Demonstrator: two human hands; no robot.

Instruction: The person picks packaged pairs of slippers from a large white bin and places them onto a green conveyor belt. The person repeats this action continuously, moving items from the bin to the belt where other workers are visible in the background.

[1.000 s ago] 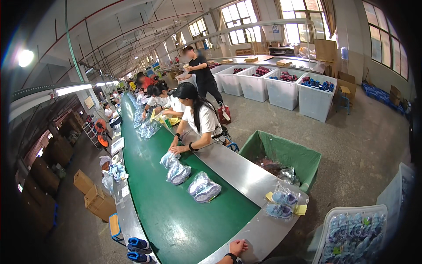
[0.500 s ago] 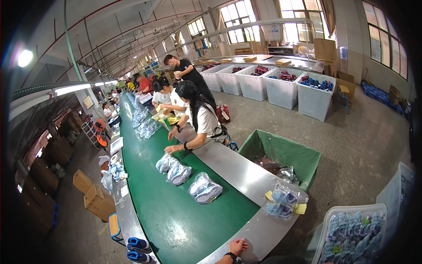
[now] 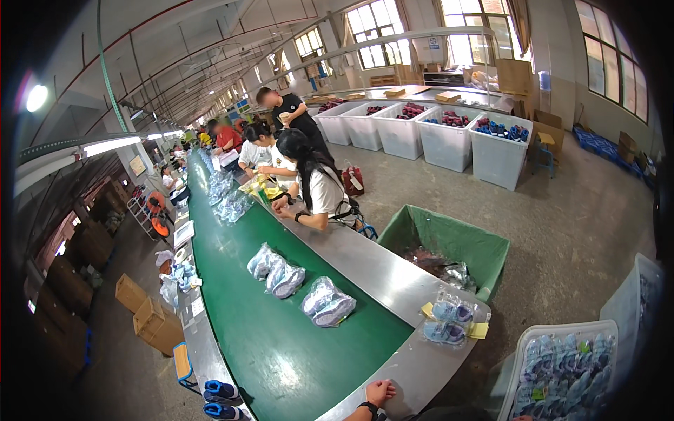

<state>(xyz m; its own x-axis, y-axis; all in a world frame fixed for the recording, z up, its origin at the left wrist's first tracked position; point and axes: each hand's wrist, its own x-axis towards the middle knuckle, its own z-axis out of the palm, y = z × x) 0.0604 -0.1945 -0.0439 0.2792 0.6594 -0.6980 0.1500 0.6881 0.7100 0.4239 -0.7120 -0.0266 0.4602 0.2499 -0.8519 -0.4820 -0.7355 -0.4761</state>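
Note:
My left hand (image 3: pixel 380 392), with a dark band at the wrist, rests on the steel edge (image 3: pixel 432 361) of the conveyor. Its fingers are curled in, and I see nothing in them. Only a sliver of my right hand (image 3: pixel 523 418) shows at the lower rim, its fingers hidden. On the green belt (image 3: pixel 295 358) lie a bagged pair of pale blue shoes (image 3: pixel 276 271) and, nearer, another bagged pair (image 3: pixel 328 302). A pair of blue shoes in clear plastic (image 3: pixel 448 322), with yellow paper beside it, lies on the steel edge to the right of my left hand.
At the lower right stands a clear bin (image 3: pixel 562 328) of bagged shoes. A green-lined bin (image 3: pixel 456 238) holds plastic scraps. Co-workers (image 3: pixel 316 175) stand along the belt's right side. Dark blue shoes (image 3: pixel 220 390) sit on its left edge, near a stool (image 3: pixel 184 365) and cardboard boxes (image 3: pixel 156 324).
The nearest co-worker's hands have drawn back from the bagged shoes to the belt's right edge. My left hand stays in place; a sliver of my right hand now shows at the rim.

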